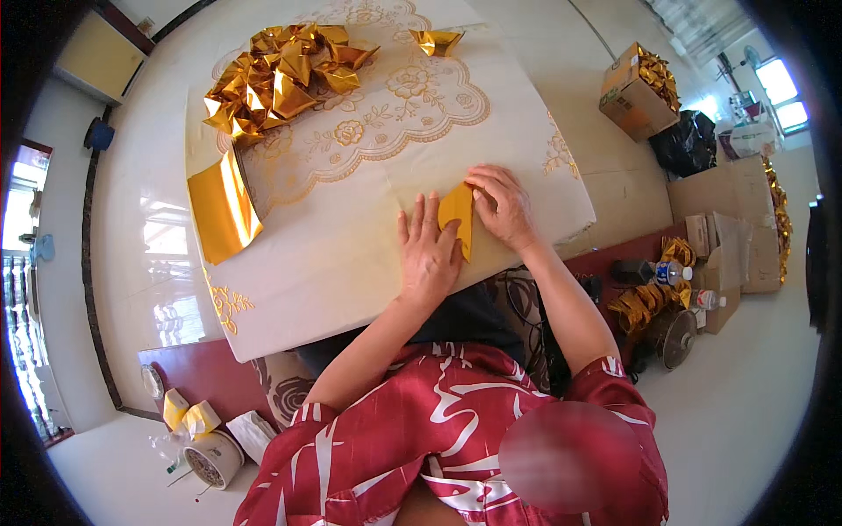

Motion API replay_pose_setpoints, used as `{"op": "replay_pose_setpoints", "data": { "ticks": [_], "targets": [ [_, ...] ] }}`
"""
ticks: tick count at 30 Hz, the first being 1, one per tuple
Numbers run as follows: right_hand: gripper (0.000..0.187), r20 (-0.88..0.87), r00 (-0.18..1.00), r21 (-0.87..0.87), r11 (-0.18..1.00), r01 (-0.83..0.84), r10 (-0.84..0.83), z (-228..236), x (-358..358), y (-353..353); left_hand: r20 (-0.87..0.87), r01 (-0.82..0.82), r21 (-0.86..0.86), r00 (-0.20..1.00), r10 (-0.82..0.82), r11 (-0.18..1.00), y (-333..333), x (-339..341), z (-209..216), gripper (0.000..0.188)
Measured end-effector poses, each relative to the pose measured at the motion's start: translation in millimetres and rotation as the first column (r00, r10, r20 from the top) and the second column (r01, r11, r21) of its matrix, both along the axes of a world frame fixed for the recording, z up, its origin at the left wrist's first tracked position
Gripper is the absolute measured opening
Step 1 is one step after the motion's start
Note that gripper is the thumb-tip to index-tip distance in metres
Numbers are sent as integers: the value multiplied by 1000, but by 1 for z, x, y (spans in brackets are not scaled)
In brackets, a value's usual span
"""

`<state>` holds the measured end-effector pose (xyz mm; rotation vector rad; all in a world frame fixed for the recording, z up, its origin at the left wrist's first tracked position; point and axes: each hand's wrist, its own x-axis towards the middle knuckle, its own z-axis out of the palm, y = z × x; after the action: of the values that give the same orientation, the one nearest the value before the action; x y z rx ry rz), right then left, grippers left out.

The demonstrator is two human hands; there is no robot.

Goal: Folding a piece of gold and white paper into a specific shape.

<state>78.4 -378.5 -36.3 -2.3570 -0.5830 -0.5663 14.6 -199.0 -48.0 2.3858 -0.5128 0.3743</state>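
Observation:
A folded piece of yellow-gold paper (455, 207) lies on the cloth-covered table (324, 280) near its front edge. My left hand (430, 256) rests flat on the table with fingers spread, its thumb over the paper's lower part. At the paper's upper right edge, my right hand (503, 209) has its fingers bent and closed on the fold. Over to the left sits a stack of shiny gold paper sheets (224, 212). Behind it is a heap of folded gold paper ingots (285, 83), and a single gold paper ingot (436, 42) lies apart to its right.
On the floor at right, a cardboard box (633, 101) holds gold pieces beside a black bag (686, 145). A dark red bench (627, 254) carries plastic bottles (671, 273) and gold bundles (645, 307). A patterned pot (213, 460) stands at lower left.

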Motion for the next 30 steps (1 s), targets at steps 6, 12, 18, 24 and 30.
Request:
{"op": "replay_pose_setpoints", "data": {
  "ticks": [6, 12, 18, 24, 30],
  "targets": [
    [27, -59, 998, 27, 999, 20, -18, 6, -4, 2, -50, -129, 37, 990, 131, 991, 23, 12, -4, 30],
    [20, -75, 997, 82, 996, 34, -28, 0, -2, -1, -120, -39, 92, 992, 50, 995, 20, 5, 21, 47],
    [12, -248, 968, 291, 952, 94, -20, 5, -3, 3, -66, -65, 45, 995, 68, 997, 21, 6, 11, 51],
    [9, -312, 950, 306, 946, 102, -2, 8, -8, 3, -21, -94, -181, 996, 92, 979, 23, 14, 3, 32],
    [19, -315, 949, 287, 953, 96, -1, 16, -13, 18, -18, -115, -401, 993, 117, 909, 27, 28, 0, 29]
  ]
}}
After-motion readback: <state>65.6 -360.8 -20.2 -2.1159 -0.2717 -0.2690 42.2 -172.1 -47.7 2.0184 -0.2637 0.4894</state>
